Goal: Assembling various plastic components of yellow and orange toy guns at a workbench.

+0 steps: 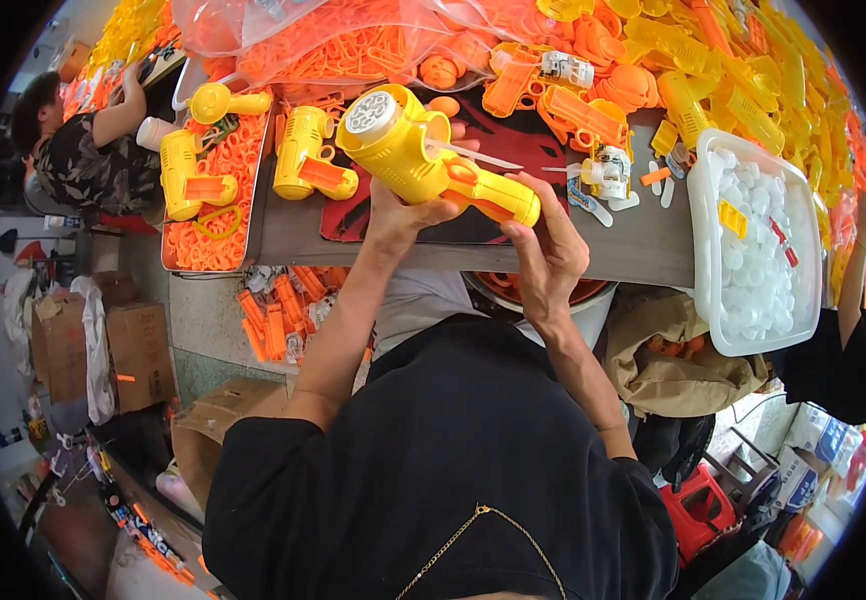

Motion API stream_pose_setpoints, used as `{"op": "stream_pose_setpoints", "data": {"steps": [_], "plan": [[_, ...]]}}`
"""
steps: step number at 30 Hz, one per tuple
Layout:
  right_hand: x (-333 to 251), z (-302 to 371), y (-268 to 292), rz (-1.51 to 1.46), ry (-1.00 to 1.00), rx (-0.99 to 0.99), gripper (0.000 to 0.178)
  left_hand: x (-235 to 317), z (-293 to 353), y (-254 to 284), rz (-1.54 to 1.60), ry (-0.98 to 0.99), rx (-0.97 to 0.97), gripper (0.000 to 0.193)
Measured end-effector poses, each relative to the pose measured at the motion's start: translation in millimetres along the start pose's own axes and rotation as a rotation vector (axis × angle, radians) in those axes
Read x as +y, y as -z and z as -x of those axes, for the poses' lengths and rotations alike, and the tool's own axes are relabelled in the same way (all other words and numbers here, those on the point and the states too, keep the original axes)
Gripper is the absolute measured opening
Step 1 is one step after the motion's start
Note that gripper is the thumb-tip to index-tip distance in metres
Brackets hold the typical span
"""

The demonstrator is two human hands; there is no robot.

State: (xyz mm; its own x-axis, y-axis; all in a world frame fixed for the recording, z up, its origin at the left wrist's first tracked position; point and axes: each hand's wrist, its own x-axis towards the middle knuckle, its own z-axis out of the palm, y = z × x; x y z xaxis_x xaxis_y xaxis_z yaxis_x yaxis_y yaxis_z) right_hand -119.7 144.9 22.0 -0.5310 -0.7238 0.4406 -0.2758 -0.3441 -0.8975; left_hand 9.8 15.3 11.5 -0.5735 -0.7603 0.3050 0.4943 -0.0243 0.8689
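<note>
Over bench, both hands (473,235) grip, prob. tight, yellow toy gun (423,150).

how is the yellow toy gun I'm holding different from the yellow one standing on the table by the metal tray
The held toy gun is off the table, tilted, gripped by the left hand and right hand; the standing toy gun rests untouched beside the metal tray. The held one's round white front faces the camera; the standing one's does not show. Both are yellow with orange triggers.

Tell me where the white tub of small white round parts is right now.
In the head view, the white tub sits at the table's right end, right of the right hand, beside the heap of yellow parts.
</note>
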Motion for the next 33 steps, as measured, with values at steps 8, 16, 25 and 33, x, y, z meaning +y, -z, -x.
{"op": "stream_pose_setpoints", "data": {"steps": [8, 16, 25, 33], "plan": [[4, -2, -10, 0.068, -0.098, 0.034, 0.04, -20, 6, -16, -0.044, 0.025, 0.391, 0.055], [14, 11, -4, 0.105, 0.126, 0.02, 0.047, -9, 6, -3, 0.09, 0.091, 0.054, 0.072], [9, 9, 1, 0.031, 0.035, -0.125, 0.056, -1, 4, 0, 0.057, 0.256, 0.079, 0.07], [-7, 1, -6, 0.169, 0.091, -0.102, 0.048, -8, 9, -10, 0.074, 0.094, 0.184, 0.062]]}}
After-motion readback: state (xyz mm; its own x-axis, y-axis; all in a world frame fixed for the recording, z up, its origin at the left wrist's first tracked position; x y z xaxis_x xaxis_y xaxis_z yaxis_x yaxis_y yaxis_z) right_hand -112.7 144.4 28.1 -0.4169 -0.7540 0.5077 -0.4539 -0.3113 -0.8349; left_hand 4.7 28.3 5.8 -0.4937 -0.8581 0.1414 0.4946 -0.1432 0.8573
